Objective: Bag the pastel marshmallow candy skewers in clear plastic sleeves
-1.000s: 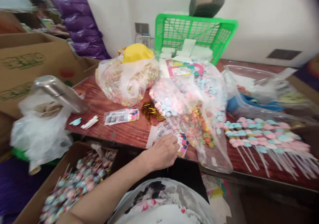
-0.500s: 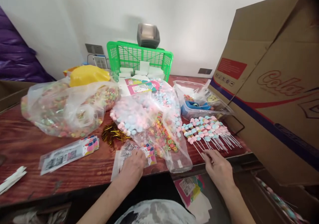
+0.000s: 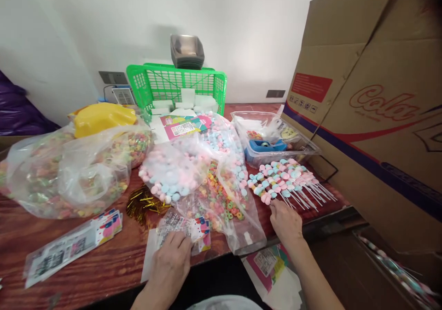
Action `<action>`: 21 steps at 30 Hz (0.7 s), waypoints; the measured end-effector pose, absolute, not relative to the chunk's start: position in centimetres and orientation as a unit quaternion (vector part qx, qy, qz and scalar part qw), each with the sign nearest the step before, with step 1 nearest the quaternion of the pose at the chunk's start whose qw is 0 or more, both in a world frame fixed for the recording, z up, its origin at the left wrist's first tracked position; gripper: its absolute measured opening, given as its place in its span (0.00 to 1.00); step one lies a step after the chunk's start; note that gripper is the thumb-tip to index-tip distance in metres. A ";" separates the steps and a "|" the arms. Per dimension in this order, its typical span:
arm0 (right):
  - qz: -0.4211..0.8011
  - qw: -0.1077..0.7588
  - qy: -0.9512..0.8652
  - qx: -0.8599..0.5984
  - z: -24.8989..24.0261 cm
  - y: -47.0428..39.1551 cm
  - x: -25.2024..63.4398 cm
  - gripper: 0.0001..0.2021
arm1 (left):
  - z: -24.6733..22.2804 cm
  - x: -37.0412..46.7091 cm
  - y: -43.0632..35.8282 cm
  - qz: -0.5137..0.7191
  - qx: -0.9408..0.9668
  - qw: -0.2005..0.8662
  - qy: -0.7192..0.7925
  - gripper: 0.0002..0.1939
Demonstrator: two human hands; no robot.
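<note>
My left hand rests at the table's front edge, fingers curled together on a clear printed plastic bag in a small pile of such bags. My right hand is at the near left end of a row of marshmallow skewers. Its thumb and fingers pinch the nearest skewer just below the lowest pink marshmallow, hiding most of that stick. The pink and blue marshmallows lie side by side with white sticks toward me. Between my hands sit an open bag of marshmallows and a bag of colourful cereal rings.
More printed bags and gold twist ties lie on the left, before a large cereal bag. Behind stand a green basket and a clear tray with a blue tape dispenser. A tall cardboard box borders the right.
My right hand has moved from the stick's lower end up to the marshmallows. My left hand stays on the printed bags. The whole view has shifted slightly.
</note>
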State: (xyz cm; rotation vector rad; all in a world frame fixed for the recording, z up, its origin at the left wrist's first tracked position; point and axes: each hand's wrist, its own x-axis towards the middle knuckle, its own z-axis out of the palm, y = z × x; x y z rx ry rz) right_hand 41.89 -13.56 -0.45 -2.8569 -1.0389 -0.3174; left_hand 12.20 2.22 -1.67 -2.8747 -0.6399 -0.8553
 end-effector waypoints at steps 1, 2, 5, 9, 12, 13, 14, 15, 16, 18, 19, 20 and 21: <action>-0.101 0.037 -0.343 -0.933 -0.2 -13.9 42.0 0.10 | -1.6 12.3 2.1 -0.264 -0.939 0.046 -0.214 0.09; -0.099 0.030 -0.347 -0.932 0.1 -14.1 42.1 0.11 | -1.5 12.4 2.0 -0.247 -0.942 0.054 -0.220 0.08; -0.098 0.007 -0.362 -0.927 1.3 -14.6 42.5 0.12 | -0.9 12.7 1.6 -0.201 -0.945 0.066 -0.250 0.09; -0.100 -0.030 -0.390 -0.915 3.4 -14.2 43.1 0.11 | -0.5 13.0 1.3 -0.197 -0.940 0.067 -0.271 0.11; -0.098 -0.062 -0.414 -0.903 4.8 -13.3 43.4 0.09 | -0.9 12.8 1.3 -0.210 -0.938 0.061 -0.270 0.11; -0.096 -0.073 -0.423 -0.898 5.2 -12.9 43.5 0.09 | -1.1 12.7 1.4 -0.215 -0.937 0.056 -0.268 0.11; -0.092 -0.084 -0.430 -0.894 5.5 -12.5 43.5 0.09 | -1.3 12.7 1.4 -0.222 -0.936 0.050 -0.267 0.11; -0.088 -0.095 -0.437 -0.890 5.8 -12.1 43.6 0.09 | -1.4 12.6 1.4 -0.231 -0.935 0.043 -0.266 0.12; -0.084 -0.107 -0.443 -0.886 6.1 -11.6 43.7 0.10 | -1.6 12.5 1.4 -0.241 -0.933 0.036 -0.264 0.12; -0.076 -0.129 -0.454 -0.878 6.6 -10.8 44.0 0.13 | -1.8 12.4 1.4 -0.259 -0.929 0.025 -0.262 0.12; -0.073 -0.138 -0.460 -0.874 6.9 -10.3 44.3 0.15 | -1.9 12.3 1.4 -0.263 -0.928 0.020 -0.264 0.12; -0.072 -0.146 -0.468 -0.869 7.3 -9.9 44.5 0.15 | -2.0 12.2 1.4 -0.265 -0.926 0.014 -0.267 0.12; -0.071 -0.153 -0.476 -0.863 7.7 -9.5 44.9 0.15 | -2.1 12.2 1.4 -0.265 -0.926 0.009 -0.269 0.12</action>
